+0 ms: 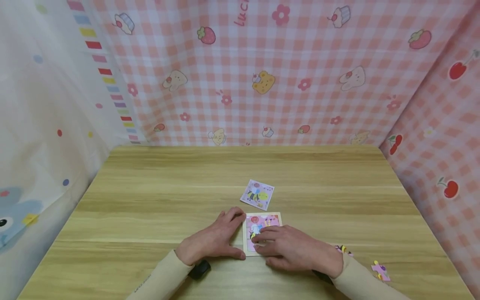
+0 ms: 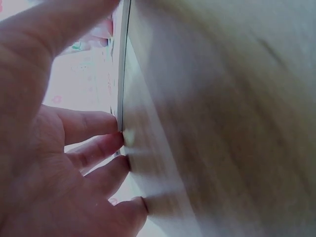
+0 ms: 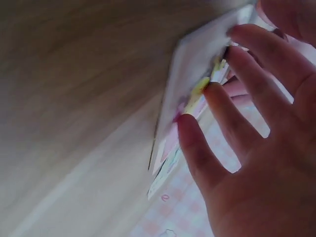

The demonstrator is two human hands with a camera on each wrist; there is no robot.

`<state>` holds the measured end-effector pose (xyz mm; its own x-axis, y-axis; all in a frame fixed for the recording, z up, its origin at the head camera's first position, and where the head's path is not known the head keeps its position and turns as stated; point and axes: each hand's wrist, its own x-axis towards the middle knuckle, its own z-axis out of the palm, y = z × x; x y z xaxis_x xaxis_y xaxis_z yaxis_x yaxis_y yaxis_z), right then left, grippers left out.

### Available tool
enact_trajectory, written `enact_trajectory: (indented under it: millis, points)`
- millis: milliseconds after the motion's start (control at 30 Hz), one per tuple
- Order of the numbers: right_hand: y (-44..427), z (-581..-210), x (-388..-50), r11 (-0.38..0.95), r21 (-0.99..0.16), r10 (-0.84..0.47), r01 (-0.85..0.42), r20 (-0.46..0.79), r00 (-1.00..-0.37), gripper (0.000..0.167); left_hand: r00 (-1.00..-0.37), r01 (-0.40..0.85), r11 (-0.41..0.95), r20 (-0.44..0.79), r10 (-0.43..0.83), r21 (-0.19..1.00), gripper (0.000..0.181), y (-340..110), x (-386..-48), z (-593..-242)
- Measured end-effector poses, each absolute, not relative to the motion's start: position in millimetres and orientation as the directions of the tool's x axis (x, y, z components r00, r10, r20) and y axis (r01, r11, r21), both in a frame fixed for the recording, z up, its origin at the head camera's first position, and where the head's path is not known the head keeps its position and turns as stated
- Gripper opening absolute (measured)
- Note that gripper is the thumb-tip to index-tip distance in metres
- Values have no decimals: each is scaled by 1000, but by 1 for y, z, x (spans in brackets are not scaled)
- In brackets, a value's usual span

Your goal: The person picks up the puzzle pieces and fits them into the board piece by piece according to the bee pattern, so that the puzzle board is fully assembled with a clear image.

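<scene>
A square jigsaw puzzle board (image 1: 262, 255) with a pale wooden border lies on the table, its pink picture partly covered. My left hand (image 1: 215, 237) holds the board's left side, thumb at the near corner and fingers at the far one. In the left wrist view, those fingers (image 2: 101, 123) are spread along the board's edge, tips down at the tabletop. My right hand (image 1: 290, 248) lies over the lower right of the board. Its fingers (image 3: 195, 143) are spread and fairly straight, with the tips touching the puzzle pieces (image 3: 200, 89). Whatever lies under the palm is hidden.
A square picture card (image 1: 257, 194) with a bee lies just beyond the board. Right of my right hand are a loose puzzle piece (image 1: 381, 271) and another piece (image 1: 343, 250) partly behind the wrist. Patterned cloth (image 1: 240, 83) hangs behind the wooden table (image 1: 150, 200) and at both sides.
</scene>
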<state>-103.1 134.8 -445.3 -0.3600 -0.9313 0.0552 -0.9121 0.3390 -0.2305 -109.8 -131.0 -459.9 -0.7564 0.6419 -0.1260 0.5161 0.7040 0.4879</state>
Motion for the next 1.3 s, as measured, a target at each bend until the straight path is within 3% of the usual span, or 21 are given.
enact_trajectory:
  millis: [167,333,500,700,867,1300]
  points:
    - [132,-442,-105,363,-282,-925,-888,9,-381,32,-769,528,710,-92,632,466,90,-131,-109,-461]
    - [137,-440,-104,355,-341,-919,-870,41,-391,28,-779,552,730,-63,624,403,80,-128,-108,-461]
    - [155,-436,-101,456,-446,-856,-771,19,-517,30,-795,537,755,-72,602,377,80,-125,-106,-460]
    - [181,-429,-100,559,-484,-754,-674,42,-656,28,-804,514,763,-91,588,393,82,-123,-106,-461]
    - [199,-422,-99,604,-480,-692,-636,80,-718,23,-805,510,763,-92,586,396,80,-123,-106,-462]
    - [236,-419,-91,648,-461,-603,-606,177,-778,22,-805,514,765,-89,586,388,80,-124,-106,-464]
